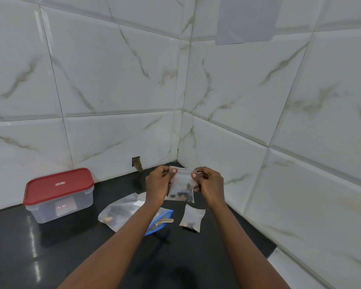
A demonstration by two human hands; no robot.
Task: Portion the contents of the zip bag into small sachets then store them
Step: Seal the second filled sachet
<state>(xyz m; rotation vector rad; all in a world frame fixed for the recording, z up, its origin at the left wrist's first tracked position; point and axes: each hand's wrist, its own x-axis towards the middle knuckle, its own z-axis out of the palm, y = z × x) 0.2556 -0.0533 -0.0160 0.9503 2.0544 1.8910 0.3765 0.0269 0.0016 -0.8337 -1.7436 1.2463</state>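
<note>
- Zip bag (118,213) sits left of centre. Left of it is a clear rectangular plastic box (61,202) with rounded corners and a red clip lid. Small red-white labels on lid and side, text unreadable.
- Zip bag itself: frosted, limp, flat on the glossy black surface (50,257), dark and tan bits inside. Blue-edged end and flat wooden stick (164,221) show past the left forearm.
- Left hand (157,182) and right hand (208,184) each pinch a top corner of a clear sachet (181,190), held above the surface, dark pieces pooled at its bottom.
- Second sachet (192,217) lies on the surface below the right hand, similar contents.
- Walls (113,80): glossy white marble-veined tiles.
</note>
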